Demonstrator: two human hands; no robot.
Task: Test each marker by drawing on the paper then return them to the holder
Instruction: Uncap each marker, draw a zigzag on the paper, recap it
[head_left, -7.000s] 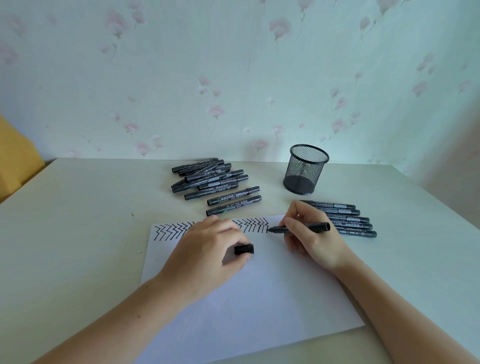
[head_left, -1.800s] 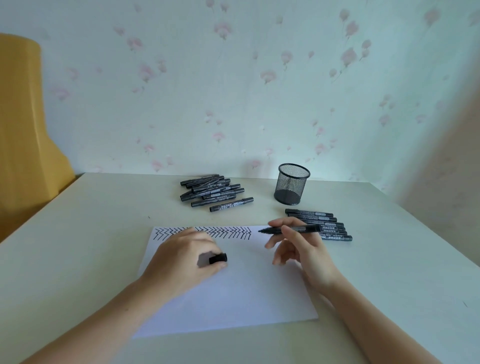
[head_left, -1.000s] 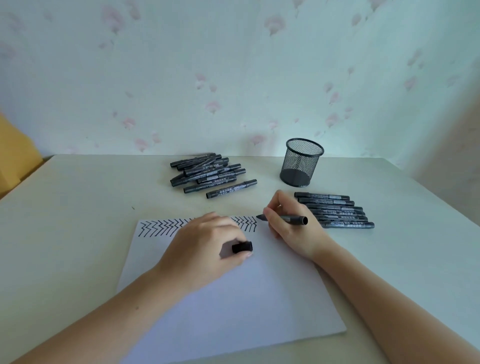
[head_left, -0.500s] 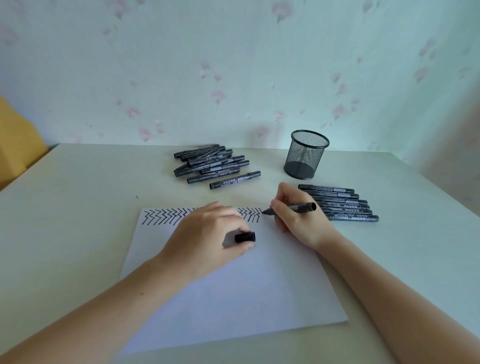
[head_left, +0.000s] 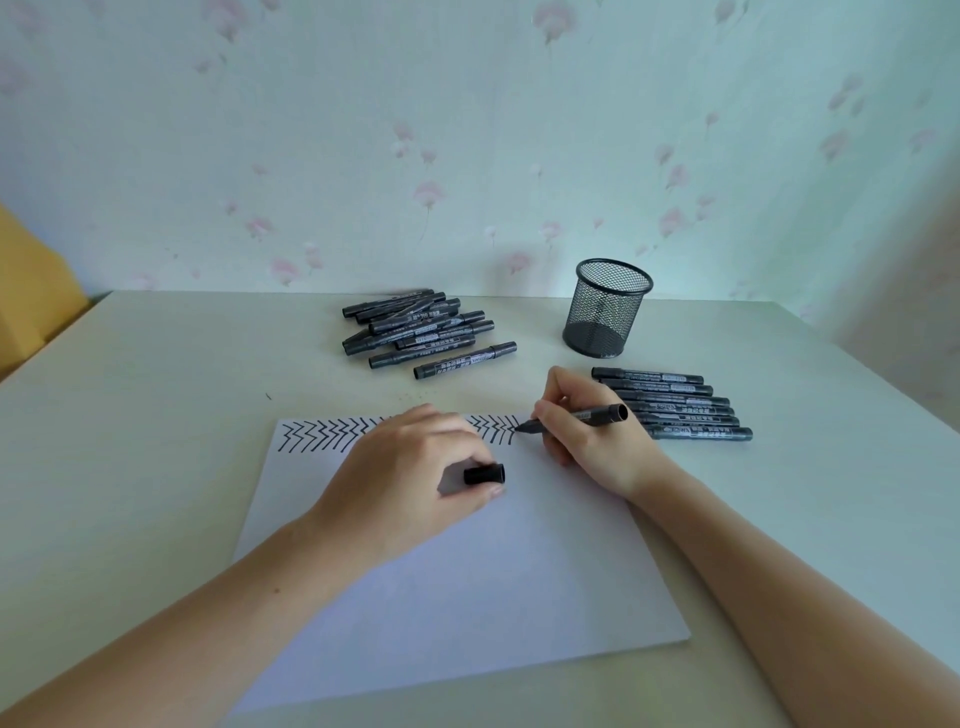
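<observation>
So the right hand (head_left: 587, 441) pinches an uncapped marker (head_left: 574, 417), tip on the paper (head_left: 467, 587) (zigzag row's right end); left hand (head_left: 410, 478) grips the cap (head_left: 484, 474).

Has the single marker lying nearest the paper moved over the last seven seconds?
Cannot tell; the camera shifted. The marker lies just in front of the left pile, as before.

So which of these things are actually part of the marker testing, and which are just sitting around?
Part of the job:
- uncapped black marker in right hand
- small black cap in left hand
- white paper sheet
- black mesh holder
- loose marker pile
- neat marker row

Just there:
- yellow object at left edge
- floral wallpaper
</observation>
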